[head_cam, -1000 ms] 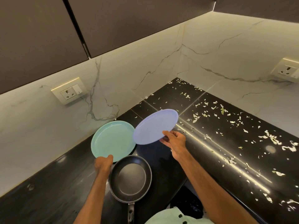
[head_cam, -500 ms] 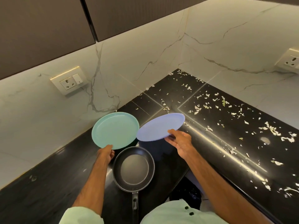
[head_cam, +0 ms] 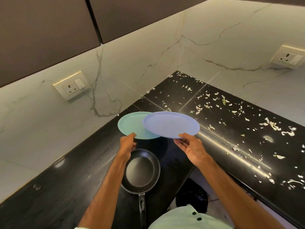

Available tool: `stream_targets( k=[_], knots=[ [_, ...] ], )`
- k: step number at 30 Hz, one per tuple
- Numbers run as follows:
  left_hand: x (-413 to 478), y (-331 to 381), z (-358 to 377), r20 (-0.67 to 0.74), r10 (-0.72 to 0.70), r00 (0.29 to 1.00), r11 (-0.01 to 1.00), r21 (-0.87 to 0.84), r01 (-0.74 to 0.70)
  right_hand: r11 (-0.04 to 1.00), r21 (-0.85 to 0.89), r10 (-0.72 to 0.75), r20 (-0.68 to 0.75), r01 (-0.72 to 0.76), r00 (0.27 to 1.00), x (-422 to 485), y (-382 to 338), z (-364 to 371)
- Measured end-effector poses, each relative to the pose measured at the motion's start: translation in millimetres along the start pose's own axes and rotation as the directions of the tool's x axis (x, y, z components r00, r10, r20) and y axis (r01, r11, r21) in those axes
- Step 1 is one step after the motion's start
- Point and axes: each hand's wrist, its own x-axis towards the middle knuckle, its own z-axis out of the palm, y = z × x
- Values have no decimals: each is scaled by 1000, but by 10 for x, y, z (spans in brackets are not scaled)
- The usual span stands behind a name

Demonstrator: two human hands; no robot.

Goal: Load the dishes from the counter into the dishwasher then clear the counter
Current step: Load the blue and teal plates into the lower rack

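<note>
A: Action over the desk! The left hand pinches the teal plate by its near rim, lifted clear.

B: The lilac plate overlaps it in view, and the right hand pinches its edge, thumb on top. The frying pan sits below.

A: They look light, stiff and probably slick, so firm rim grips.

B: Scraps litter the right side.

**One head camera, aimed down into the corner**

Your only view comes from the camera on your head. It faces forward and down at the black tabletop where two marble walls meet. It sits close enough that your forearms enter from the bottom edge, and the cupboards fill the top.
</note>
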Motion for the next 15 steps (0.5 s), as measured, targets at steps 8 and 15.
stream_targets(
  k=[8, 15],
  knots=[
    [-453, -102, 673, 216, 10, 976, 991, 127, -38, 994, 10, -107, -78, 108, 991, -449, -82, -624],
    [-997, -197, 1150, 424, 79, 902, 938, 275, -211, 970, 15, -228, -265, 241, 937, -899, -259, -1285]
  ],
)
